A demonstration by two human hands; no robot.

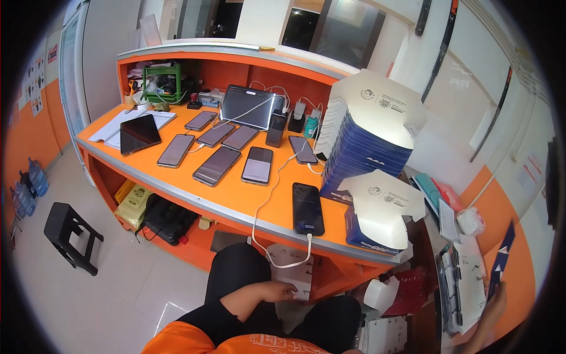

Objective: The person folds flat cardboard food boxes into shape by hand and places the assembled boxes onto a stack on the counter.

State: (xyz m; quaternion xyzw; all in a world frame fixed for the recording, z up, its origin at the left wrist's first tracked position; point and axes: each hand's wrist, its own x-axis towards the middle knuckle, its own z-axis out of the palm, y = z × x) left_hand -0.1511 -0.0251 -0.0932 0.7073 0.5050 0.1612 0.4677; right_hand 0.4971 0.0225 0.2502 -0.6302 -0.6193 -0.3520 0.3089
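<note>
My left hand (276, 291) rests by my knee, fingers loosely extended and holding nothing. Beside its fingertips is a pale flat cardboard sheet (302, 276) with slots, partly hidden under the desk edge; I cannot tell if they touch. Out to the far right, my right hand (497, 302) is closed around a dark blue cardboard piece (502, 253) with white triangles, seen nearly edge-on. A folded blue-and-white box (377, 233) stands open at the desk's right corner. Behind it rises a tall stack of nested boxes (365, 159) of the same kind.
Several phones (257, 166) lie across the orange desk (230, 197), with a tablet (140, 133) at left. A white charging cable (254, 227) droops over the front edge from the nearest phone (308, 207). A black stool (72, 233) stands left; a red box (407, 292) sits low right.
</note>
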